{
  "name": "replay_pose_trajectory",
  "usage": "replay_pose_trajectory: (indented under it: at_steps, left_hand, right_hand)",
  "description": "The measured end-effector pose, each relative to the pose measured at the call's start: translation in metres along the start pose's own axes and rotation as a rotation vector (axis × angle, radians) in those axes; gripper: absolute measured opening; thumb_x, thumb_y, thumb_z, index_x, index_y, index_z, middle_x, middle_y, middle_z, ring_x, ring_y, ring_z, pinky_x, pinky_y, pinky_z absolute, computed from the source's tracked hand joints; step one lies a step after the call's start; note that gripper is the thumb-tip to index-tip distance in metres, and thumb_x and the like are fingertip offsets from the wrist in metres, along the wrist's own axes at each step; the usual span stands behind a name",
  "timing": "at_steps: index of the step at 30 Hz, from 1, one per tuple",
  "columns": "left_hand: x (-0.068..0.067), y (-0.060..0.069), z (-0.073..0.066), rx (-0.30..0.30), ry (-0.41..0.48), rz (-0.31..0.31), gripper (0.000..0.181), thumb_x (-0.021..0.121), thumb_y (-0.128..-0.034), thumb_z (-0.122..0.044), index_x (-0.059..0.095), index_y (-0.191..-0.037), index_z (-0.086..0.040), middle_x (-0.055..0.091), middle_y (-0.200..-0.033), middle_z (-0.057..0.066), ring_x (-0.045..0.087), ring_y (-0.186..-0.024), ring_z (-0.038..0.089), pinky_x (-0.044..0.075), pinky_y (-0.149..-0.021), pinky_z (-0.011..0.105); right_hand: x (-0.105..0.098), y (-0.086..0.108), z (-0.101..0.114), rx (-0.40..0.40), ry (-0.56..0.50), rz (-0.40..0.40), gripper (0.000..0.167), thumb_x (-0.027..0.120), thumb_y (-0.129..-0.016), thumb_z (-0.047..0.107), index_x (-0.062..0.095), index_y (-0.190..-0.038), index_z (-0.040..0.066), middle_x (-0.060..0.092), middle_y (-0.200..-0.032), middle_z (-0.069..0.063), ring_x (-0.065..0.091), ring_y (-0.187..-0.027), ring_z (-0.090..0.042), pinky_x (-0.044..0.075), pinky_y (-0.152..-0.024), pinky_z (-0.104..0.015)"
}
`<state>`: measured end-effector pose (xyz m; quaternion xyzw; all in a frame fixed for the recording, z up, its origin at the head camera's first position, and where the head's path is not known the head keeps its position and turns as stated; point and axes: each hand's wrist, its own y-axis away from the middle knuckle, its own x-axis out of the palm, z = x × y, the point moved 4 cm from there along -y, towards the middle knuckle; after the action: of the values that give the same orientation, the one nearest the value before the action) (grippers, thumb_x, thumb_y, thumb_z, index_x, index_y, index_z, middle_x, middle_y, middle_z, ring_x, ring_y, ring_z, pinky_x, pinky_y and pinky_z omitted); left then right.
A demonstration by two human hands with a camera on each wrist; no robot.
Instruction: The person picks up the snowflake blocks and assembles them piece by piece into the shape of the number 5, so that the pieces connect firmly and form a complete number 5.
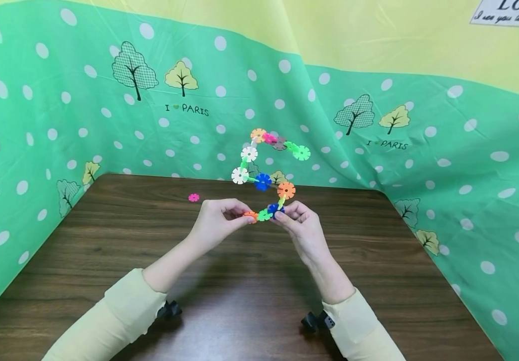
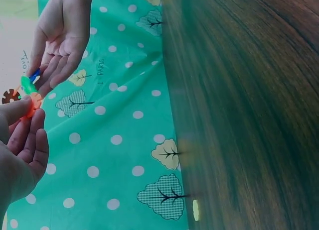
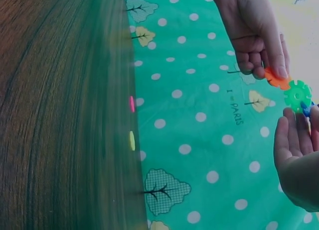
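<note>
A curving chain of colorful notched plastic discs, snowflake building pieces, is held up above the table. My left hand [image 1: 216, 220] pinches the orange disc [image 1: 251, 216] at the chain's lower end between thumb and fingers. Beside it, a green disc [image 3: 297, 96] joins the orange one to a dark blue disc [image 1: 275, 210], which my right hand [image 1: 308, 233] pinches. From there the chain climbs through another orange disc [image 1: 286, 190], a blue disc [image 1: 263, 182] and white discs [image 1: 240, 175]. It bends over at the top and ends in a light green disc [image 1: 302, 153].
A loose pink disc [image 1: 194, 197] lies on the dark wooden table [image 1: 250, 301], left of the chain. A yellow disc [image 3: 132, 140] shows near the table's far edge in the right wrist view. Behind hangs a green dotted cloth [image 1: 223, 115] with printed trees.
</note>
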<state>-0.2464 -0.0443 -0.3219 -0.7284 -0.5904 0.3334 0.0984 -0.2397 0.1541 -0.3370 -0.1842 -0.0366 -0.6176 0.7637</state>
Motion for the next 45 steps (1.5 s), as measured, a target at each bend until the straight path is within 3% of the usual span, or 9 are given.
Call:
replay_pose_trajectory:
  at_steps: [4, 13, 19, 23, 24, 32, 39, 45]
  left_hand:
    - [-0.001, 0.001, 0.000, -0.008, 0.005, -0.009, 0.014, 0.081, -0.0737, -0.017, 0.074, -0.085, -0.013, 0.071, -0.078, -0.004, 0.062, -0.062, 0.006, 0.056, -0.060, 0.028]
    - [0.001, 0.002, 0.001, -0.011, 0.042, -0.014, 0.012, 0.081, -0.0727, -0.017, 0.076, -0.082, -0.011, 0.072, -0.076, -0.002, 0.065, -0.060, 0.017, 0.053, -0.054, 0.025]
    - [0.006, 0.005, 0.004, 0.009, 0.020, -0.030, 0.012, 0.081, -0.0719, -0.017, 0.076, -0.081, -0.010, 0.073, -0.076, -0.001, 0.064, -0.061, 0.010, 0.054, -0.054, 0.029]
    - [0.007, 0.006, 0.004, 0.017, 0.047, -0.060, 0.013, 0.081, -0.0722, -0.017, 0.076, -0.081, -0.010, 0.073, -0.076, 0.000, 0.064, -0.061, 0.007, 0.055, -0.055, 0.030]
    - [0.008, 0.007, 0.004, 0.014, 0.057, -0.064, 0.013, 0.081, -0.0724, -0.018, 0.076, -0.082, -0.010, 0.073, -0.076, 0.000, 0.064, -0.062, 0.007, 0.055, -0.056, 0.029]
    - [0.011, 0.009, 0.003, -0.012, 0.088, -0.083, 0.011, 0.080, -0.0737, -0.014, 0.076, -0.082, -0.008, 0.073, -0.077, 0.002, 0.064, -0.062, 0.011, 0.052, -0.054, 0.025]
    - [0.013, 0.009, 0.008, -0.047, 0.077, -0.052, 0.010, 0.080, -0.0743, -0.016, 0.076, -0.081, -0.010, 0.073, -0.077, 0.000, 0.065, -0.062, 0.013, 0.052, -0.054, 0.025]
    - [0.013, 0.009, 0.013, -0.097, 0.096, -0.022, 0.013, 0.079, -0.0757, -0.021, 0.077, -0.085, -0.013, 0.073, -0.079, -0.002, 0.066, -0.070, 0.008, 0.055, -0.062, 0.026]
  right_hand:
    - [0.000, 0.000, 0.000, 0.001, -0.008, 0.038, 0.013, 0.073, -0.081, 0.004, 0.060, -0.083, 0.004, 0.073, -0.091, -0.005, 0.069, -0.096, -0.020, 0.052, -0.088, -0.037]
    - [-0.001, 0.001, -0.001, -0.010, 0.030, 0.051, 0.013, 0.069, -0.083, -0.002, 0.060, -0.081, 0.007, 0.073, -0.087, -0.005, 0.070, -0.087, -0.018, 0.053, -0.083, -0.038]
    - [-0.008, -0.004, -0.011, -0.074, 0.037, 0.085, 0.013, 0.071, -0.082, 0.001, 0.061, -0.079, 0.007, 0.073, -0.085, -0.006, 0.071, -0.086, -0.018, 0.054, -0.081, -0.035]
    - [-0.008, -0.003, -0.008, -0.069, 0.046, 0.077, 0.013, 0.071, -0.082, -0.001, 0.061, -0.077, 0.007, 0.073, -0.083, -0.006, 0.071, -0.084, -0.017, 0.054, -0.081, -0.034]
    - [-0.003, 0.001, -0.001, -0.047, 0.068, 0.053, 0.015, 0.070, -0.082, -0.002, 0.061, -0.076, 0.009, 0.073, -0.082, -0.004, 0.071, -0.083, -0.016, 0.054, -0.080, -0.034]
    - [-0.003, 0.003, -0.001, -0.012, 0.055, 0.033, 0.022, 0.063, -0.083, -0.011, 0.061, -0.073, 0.008, 0.072, -0.078, -0.004, 0.071, -0.080, -0.015, 0.055, -0.078, -0.032]
    - [-0.004, 0.002, -0.002, -0.012, 0.078, 0.045, 0.019, 0.064, -0.084, -0.009, 0.061, -0.077, 0.009, 0.071, -0.079, -0.003, 0.070, -0.079, -0.014, 0.055, -0.078, -0.030]
    - [-0.004, -0.002, -0.002, -0.008, 0.131, 0.023, 0.013, 0.066, -0.085, -0.003, 0.060, -0.086, 0.008, 0.072, -0.084, -0.002, 0.071, -0.085, -0.016, 0.052, -0.083, -0.040]
